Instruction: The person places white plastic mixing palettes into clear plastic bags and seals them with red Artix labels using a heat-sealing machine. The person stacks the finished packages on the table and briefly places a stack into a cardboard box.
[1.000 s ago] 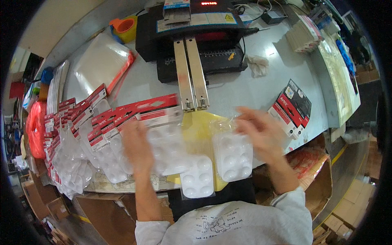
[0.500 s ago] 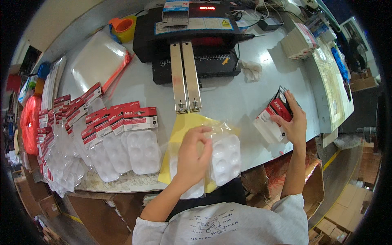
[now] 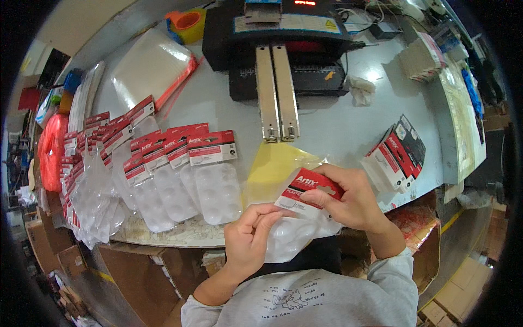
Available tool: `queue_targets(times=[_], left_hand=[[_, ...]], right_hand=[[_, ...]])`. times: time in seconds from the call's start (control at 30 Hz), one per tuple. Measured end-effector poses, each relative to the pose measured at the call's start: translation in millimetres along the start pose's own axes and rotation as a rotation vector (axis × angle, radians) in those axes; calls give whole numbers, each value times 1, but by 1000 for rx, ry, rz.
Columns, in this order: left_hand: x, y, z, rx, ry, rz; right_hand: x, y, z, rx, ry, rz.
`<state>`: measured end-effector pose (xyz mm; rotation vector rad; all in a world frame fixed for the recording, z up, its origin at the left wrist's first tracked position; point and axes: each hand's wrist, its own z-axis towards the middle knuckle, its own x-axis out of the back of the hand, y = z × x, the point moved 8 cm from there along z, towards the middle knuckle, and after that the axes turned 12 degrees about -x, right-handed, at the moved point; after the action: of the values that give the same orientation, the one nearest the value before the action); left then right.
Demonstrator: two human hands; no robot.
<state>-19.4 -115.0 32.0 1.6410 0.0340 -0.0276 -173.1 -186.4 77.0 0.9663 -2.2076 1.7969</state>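
My right hand [image 3: 357, 199] grips a folded red-and-white header card [image 3: 297, 191], its thumb across the front. Just below the card is a clear plastic bag holding a white plastic paint palette [image 3: 286, 237] with round wells. My left hand [image 3: 248, 237] pinches the bag's upper edge beside the card's lower left corner. Under the bag, a yellow sheet [image 3: 271, 166] reaches toward two metal bars [image 3: 278, 92] that stick out of a black machine [image 3: 218, 41]. To the right stands a stack of similar header cards [image 3: 393, 155].
Carded palette packs [image 3: 212, 188] lie overlapped at the left, more piled beyond them. Behind them rests a stack of clear bags [image 3: 150, 71], near a yellow tape roll with an orange core [image 3: 188, 24]. Crumpled tissue [image 3: 362, 90] and another card stack [image 3: 422, 60] sit at the right.
My right hand has come from the card stack to the bag, bringing one header card. My left hand has closed on the bag's edge. The view has shifted slightly.
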Motion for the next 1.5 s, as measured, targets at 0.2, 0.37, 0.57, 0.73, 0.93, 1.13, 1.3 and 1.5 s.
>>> queue_targets(times=[0.2, 0.37, 0.57, 0.73, 0.93, 1.13, 1.3, 1.5], left_hand=[[9, -4, 5, 49, -20, 214], [8, -5, 7, 52, -50, 232], [32, 0, 11, -120, 215, 218], [42, -18, 8, -104, 334, 94], [38, -24, 12, -32, 258, 99], [30, -44, 53, 34, 137, 348], [26, -64, 60, 108, 191, 161], [35, -65, 70, 65, 232, 199]], right_hand=[[-12, 15, 6, -57, -75, 85], [-13, 11, 9, -16, -91, 57], [4, 26, 11, -28, 78, 206], [-30, 72, -5, -478, -289, 556], [-38, 76, -8, -519, -265, 700], [-39, 94, 31, -569, -117, 828], [-41, 106, 40, -581, -96, 860], [-43, 103, 44, -538, -125, 856]])
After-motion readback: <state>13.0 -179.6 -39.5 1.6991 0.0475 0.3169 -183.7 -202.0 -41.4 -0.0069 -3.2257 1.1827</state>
